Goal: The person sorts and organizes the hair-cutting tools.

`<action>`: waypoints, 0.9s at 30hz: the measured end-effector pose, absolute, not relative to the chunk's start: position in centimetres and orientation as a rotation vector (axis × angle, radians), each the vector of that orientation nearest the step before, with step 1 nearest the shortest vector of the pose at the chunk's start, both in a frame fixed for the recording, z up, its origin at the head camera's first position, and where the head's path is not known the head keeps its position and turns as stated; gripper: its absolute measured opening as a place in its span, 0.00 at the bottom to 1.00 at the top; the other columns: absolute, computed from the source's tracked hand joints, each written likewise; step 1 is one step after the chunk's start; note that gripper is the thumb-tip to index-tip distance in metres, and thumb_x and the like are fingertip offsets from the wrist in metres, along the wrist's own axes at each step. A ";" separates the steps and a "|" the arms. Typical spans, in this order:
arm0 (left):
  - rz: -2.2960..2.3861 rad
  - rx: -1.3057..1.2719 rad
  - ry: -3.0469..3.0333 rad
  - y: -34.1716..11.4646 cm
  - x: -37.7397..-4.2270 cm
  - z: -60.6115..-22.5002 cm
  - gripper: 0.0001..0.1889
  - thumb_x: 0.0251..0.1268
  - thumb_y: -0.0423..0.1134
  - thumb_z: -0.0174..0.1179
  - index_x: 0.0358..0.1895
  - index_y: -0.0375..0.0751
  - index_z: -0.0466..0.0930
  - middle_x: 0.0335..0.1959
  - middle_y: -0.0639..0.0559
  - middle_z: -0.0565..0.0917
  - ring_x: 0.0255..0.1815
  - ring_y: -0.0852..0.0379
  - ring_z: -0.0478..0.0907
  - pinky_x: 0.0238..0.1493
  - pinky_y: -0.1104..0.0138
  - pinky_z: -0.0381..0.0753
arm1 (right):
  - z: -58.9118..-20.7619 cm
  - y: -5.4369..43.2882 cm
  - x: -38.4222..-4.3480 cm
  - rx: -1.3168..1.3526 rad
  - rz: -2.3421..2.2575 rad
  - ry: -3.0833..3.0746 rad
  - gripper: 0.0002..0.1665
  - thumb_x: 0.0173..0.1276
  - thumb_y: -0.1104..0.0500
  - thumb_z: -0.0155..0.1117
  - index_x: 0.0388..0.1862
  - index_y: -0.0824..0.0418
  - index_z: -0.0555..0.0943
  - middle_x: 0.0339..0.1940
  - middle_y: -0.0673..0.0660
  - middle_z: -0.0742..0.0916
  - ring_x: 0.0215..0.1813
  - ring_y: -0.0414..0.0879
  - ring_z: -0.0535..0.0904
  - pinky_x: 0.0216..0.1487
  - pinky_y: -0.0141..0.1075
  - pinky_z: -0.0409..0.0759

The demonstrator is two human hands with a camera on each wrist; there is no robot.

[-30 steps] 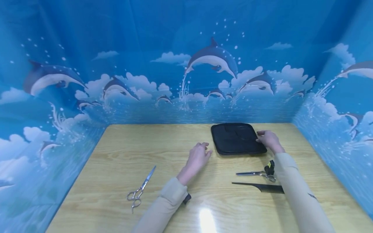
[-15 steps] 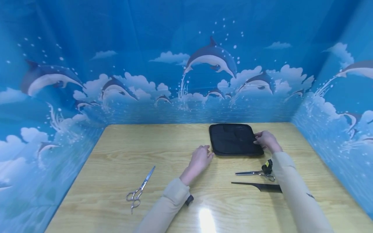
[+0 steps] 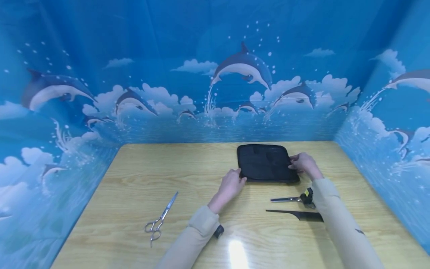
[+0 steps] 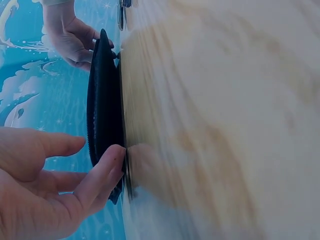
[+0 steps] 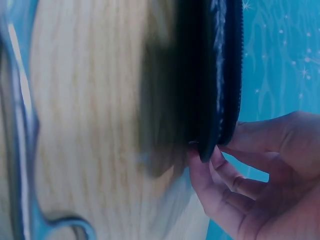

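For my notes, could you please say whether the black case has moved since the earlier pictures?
Yes: in the head view, the black case has shifted left along, and slightly away from, the dolphin backdrop.

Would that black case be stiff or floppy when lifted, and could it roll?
The black case is probably semi-stiff: with the right hand pinching its edge, it shows no obvious sag in the left wrist view. It is unlikely to roll, being broad and flat. It may be fairly light, as it looks thin, though anything inside is hidden.
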State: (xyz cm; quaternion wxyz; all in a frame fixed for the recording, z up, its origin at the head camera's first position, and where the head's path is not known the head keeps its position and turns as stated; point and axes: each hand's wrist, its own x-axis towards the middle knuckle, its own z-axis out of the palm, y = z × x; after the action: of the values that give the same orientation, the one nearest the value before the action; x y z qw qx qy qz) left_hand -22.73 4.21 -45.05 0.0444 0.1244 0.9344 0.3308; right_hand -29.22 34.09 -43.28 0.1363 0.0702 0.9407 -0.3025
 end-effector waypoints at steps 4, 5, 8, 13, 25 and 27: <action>1.021 0.315 2.827 4.3 -22.8 -45.2 0.29 0.76 0.41 0.58 0.71 0.26 0.67 0.61 0.30 0.77 0.60 0.39 0.78 0.60 0.52 0.80 | -43.4 33.7 -29.1 0.220 -0.947 2.669 0.35 0.71 0.66 0.65 0.72 0.75 0.65 0.69 0.75 0.73 0.25 0.39 0.77 0.31 0.34 0.83; 1.018 0.296 2.823 4.3 -22.8 -45.2 0.29 0.77 0.42 0.58 0.72 0.26 0.66 0.61 0.30 0.77 0.60 0.39 0.78 0.60 0.53 0.80 | -43.5 33.6 -29.0 0.219 -0.956 2.665 0.35 0.71 0.66 0.65 0.72 0.75 0.65 0.69 0.75 0.73 0.26 0.39 0.78 0.32 0.34 0.84; 1.010 0.245 2.808 4.2 -22.9 -45.2 0.30 0.77 0.43 0.58 0.73 0.27 0.65 0.62 0.30 0.76 0.60 0.38 0.78 0.60 0.53 0.80 | -43.4 33.3 -28.7 0.208 -0.971 2.657 0.36 0.69 0.67 0.67 0.72 0.76 0.65 0.68 0.77 0.74 0.30 0.39 0.80 0.34 0.36 0.86; 0.953 0.216 2.790 4.0 -23.1 -45.1 0.30 0.76 0.43 0.59 0.73 0.29 0.66 0.67 0.32 0.74 0.67 0.39 0.74 0.66 0.53 0.76 | -43.4 32.9 -28.3 0.200 -0.974 2.645 0.36 0.68 0.68 0.67 0.71 0.78 0.65 0.66 0.78 0.75 0.31 0.41 0.82 0.36 0.38 0.88; 0.899 0.218 2.805 3.3 -23.1 -44.9 0.27 0.74 0.42 0.62 0.70 0.31 0.71 0.65 0.31 0.74 0.65 0.39 0.74 0.65 0.52 0.76 | -43.5 32.3 -28.0 0.227 -0.965 2.652 0.37 0.67 0.68 0.69 0.70 0.79 0.65 0.65 0.78 0.75 0.37 0.53 0.88 0.35 0.38 0.88; 0.891 0.212 2.808 3.1 -23.1 -44.8 0.27 0.73 0.41 0.62 0.69 0.31 0.72 0.65 0.31 0.73 0.65 0.39 0.74 0.65 0.52 0.76 | -43.4 32.1 -27.9 0.224 -0.974 2.653 0.37 0.66 0.68 0.69 0.70 0.79 0.66 0.64 0.78 0.76 0.35 0.50 0.87 0.35 0.37 0.88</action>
State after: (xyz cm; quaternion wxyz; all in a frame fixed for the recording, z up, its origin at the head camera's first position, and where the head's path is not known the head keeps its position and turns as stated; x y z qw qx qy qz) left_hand -23.09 3.14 -44.80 0.0941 0.0713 0.9465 0.3002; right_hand -27.94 32.11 -43.41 0.1530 0.0780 0.9248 -0.3394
